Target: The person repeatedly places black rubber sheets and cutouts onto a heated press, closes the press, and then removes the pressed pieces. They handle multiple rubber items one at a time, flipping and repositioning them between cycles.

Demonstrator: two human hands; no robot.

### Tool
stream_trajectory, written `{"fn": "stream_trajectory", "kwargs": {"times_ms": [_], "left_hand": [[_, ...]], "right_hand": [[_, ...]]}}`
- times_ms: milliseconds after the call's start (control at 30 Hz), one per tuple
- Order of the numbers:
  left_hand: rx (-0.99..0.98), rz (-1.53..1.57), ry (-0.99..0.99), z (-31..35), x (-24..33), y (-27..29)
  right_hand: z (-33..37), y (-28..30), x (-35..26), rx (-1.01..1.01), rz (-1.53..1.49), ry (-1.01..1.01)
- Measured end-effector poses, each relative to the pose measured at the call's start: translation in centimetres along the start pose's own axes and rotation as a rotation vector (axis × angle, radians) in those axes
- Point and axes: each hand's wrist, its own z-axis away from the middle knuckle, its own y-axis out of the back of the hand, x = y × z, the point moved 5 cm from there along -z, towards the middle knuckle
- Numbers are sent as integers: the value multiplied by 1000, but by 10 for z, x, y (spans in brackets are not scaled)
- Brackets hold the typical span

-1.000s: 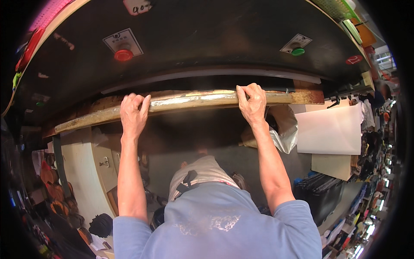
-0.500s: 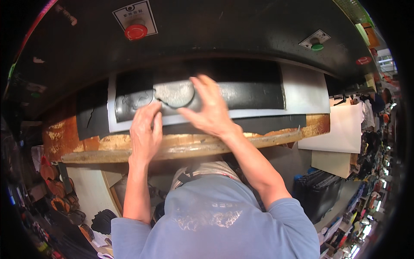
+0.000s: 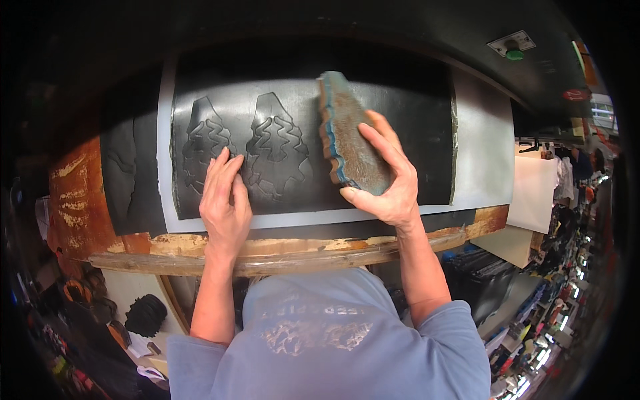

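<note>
A black rubber sheet (image 3: pixel 400 113) lies on a grey backing sheet (image 3: pixel 483 153) on a worn wooden board (image 3: pixel 300 250). Two sole-shaped outlines with a zigzag tread are cut into the rubber, a left sole outline (image 3: pixel 203 143) and a right sole outline (image 3: pixel 277 153). My left hand (image 3: pixel 225 200) rests flat on the rubber between their lower ends, fingers together. My right hand (image 3: pixel 387 180) grips a sole-shaped cutting die (image 3: pixel 350 137) with a blue wavy edge and a rusty brown face, tilted up on its edge over the rubber just right of the outlines.
A dark machine head overhangs the board, with a green button plate (image 3: pixel 512 45) at the upper right. More black rubber (image 3: pixel 130 173) lies at the board's left. Stacked goods (image 3: pixel 560 293) crowd the right side, and dark objects (image 3: pixel 143 313) sit on the floor at lower left.
The board with the rubber sheet now lies out in full view. My hands left its front edge; the left went flat onto the rubber, the right lifted the die off it.
</note>
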Motion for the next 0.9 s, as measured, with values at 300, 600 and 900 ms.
{"fn": "stream_trajectory", "kwargs": {"times_ms": [300, 600, 900], "left_hand": [[-181, 350, -60, 55, 53, 21], [-153, 105, -60, 91, 55, 7], [-51, 50, -159, 85, 44, 16]], "right_hand": [[20, -4, 27, -15, 590, 247], [15, 11, 7, 83, 490, 292], [0, 189, -51, 790, 627, 409]]}}
